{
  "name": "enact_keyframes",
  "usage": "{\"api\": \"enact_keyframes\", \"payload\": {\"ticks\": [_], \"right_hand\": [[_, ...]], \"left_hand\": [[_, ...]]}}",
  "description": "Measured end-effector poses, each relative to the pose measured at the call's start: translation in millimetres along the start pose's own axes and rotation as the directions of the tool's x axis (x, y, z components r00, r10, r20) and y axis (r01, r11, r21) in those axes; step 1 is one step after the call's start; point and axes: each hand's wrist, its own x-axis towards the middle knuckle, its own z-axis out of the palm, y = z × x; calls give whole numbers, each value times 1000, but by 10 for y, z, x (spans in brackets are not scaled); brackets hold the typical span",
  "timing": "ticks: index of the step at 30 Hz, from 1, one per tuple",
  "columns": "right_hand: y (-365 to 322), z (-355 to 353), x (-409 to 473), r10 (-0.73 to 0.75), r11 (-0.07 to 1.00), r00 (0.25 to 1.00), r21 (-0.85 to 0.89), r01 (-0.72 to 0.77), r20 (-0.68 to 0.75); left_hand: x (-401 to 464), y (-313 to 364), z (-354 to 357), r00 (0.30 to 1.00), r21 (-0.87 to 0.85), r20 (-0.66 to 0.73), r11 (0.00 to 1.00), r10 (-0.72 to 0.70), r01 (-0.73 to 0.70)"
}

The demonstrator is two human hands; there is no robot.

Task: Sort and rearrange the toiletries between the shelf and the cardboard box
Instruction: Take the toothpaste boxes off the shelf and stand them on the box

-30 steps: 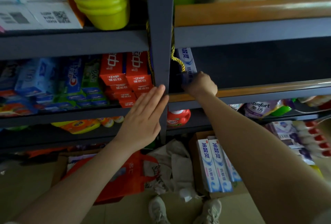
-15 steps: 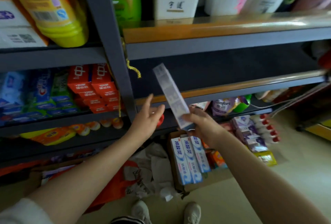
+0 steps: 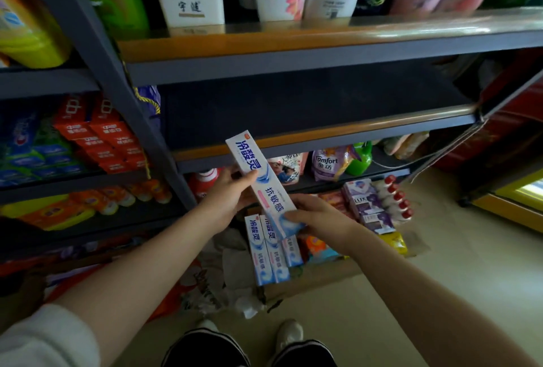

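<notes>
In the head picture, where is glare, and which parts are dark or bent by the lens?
Head view: glare streaks the upper orange wooden shelf edge; the bare middle shelf bay lies in deep shadow; the grey metal upright leans from wide-angle distortion.

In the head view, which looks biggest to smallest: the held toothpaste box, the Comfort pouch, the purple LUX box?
1. Toothpaste box, though it is nearest the camera.
2. Comfort pouch.
3. LUX box, not far behind the pouch.
</notes>
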Motion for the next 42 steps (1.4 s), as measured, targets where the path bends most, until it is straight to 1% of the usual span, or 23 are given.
{"api": "enact_keyframes", "payload": {"ticks": [2,4,7,9,11,13,15,17,18,19,20,21,23,24,25,26,28,30,32,35,38,40,42], "right_hand": [[9,-47,-21,-112,976,991,-198,95,-79],[36,-81,-43,-237,895,962,-415,161,-138],[142,-180,-78,-403,697,906,-686,210,-132],[261,-264,-88,-495,574,866,-777,258,-78],[381,-356,-99,-529,565,846,-772,292,-68],[467,-450,-91,-560,559,827,-760,330,-53],[487,-534,-64,-579,548,815,-751,369,-22],[473,-583,-50,-574,566,819,-727,389,-9],[456,-601,-59,-569,578,822,-714,394,-7],[438,-620,-72,-563,587,826,-703,401,1],[426,-644,-87,-552,591,833,-697,406,18],[408,-663,-113,-539,586,841,-699,411,44],[388,-702,-161,-498,604,862,-677,421,91],[371,-712,-186,-464,654,880,-630,419,104],[366,-716,-196,-424,714,899,-570,407,111],[360,-709,-206,-389,764,914,-515,388,110],[358,-691,-221,-316,836,944,-441,326,97],[349,-656,-235,-257,866,959,-412,284,122],[354,-624,-257,-209,884,960,-384,268,187],[410,-578,-270,-108,893,965,-404,199,238],[560,-561,-206,-42,881,981,-455,125,189],[689,-542,-141,-4,875,989,-479,74,145],[829,-495,-52,30,872,994,-488,24,104]], "left_hand": [[-32,-13,52,999,18,21,999,48,-48],[-54,-18,107,995,65,18,993,97,-98],[-157,-29,274,991,48,-5,990,134,-134],[-226,-82,378,975,96,-51,973,214,-209],[-298,-159,451,946,143,-9,936,325,-321],[-379,-206,493,895,287,137,848,424,-446],[-440,-249,513,823,454,335,687,459,-567],[-476,-334,514,711,510,511,496,483,-703],[-486,-380,515,669,508,563,435,486,-743],[-479,-432,503,658,502,573,426,488,-753],[-482,-467,501,679,487,553,474,483,-734],[-487,-488,503,721,464,506,555,473,-690],[-487,-502,496,843,398,353,750,407,-528],[-485,-506,482,899,316,274,851,342,-420],[-483,-522,470,940,181,217,936,262,-303],[-475,-558,450,965,20,192,983,177,-184],[-453,-659,419,981,-255,192,967,34,17],[-453,-741,418,982,-381,179,916,-60,125],[-436,-815,437,984,-356,126,920,-129,166],[-437,-859,476,965,-228,28,938,-262,261],[-422,-969,417,940,-77,-98,944,-327,321],[-421,-1056,323,914,-28,-169,929,-369,370],[-402,-1141,218,898,-12,-190,916,-396,401]]}}
